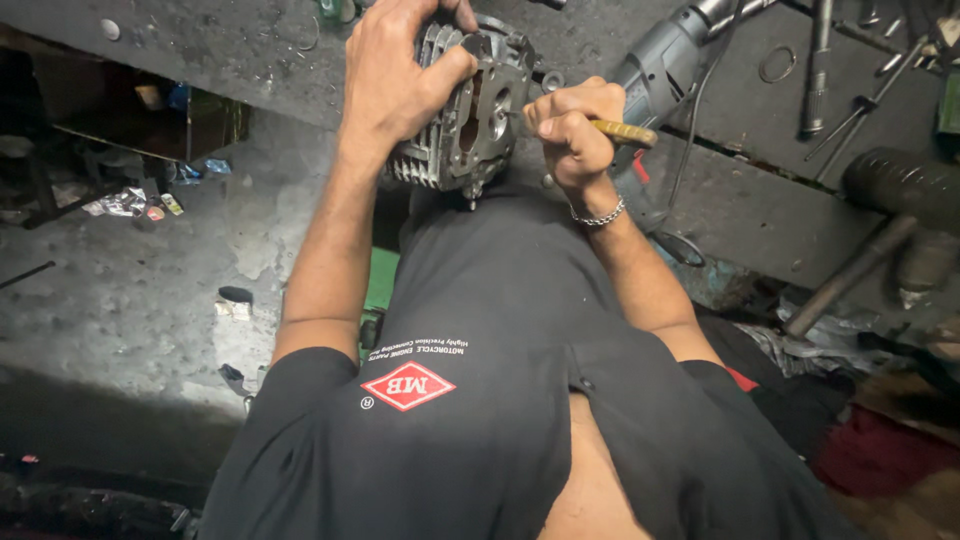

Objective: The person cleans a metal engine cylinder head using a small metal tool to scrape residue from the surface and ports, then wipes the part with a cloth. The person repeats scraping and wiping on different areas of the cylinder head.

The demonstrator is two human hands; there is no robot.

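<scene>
My left hand point(405, 75) grips a finned grey metal engine cylinder head point(478, 115) from above and holds it against my stomach at the workbench edge. My right hand point(572, 125) is closed on a small tool with a yellowish handle point(625, 131). Its thin tip points into an opening on the flat face of the cylinder head. A metal chain bracelet point(598, 214) sits on my right wrist. My black shirt fills the lower middle of the view.
A grey workbench point(760, 200) runs across the top, with a grey electric drill point(665, 70), its cable, metal rods, rings and a hammer point(850, 270) lying on it. The concrete floor point(130, 290) at left is littered with scraps. Rags lie at lower right.
</scene>
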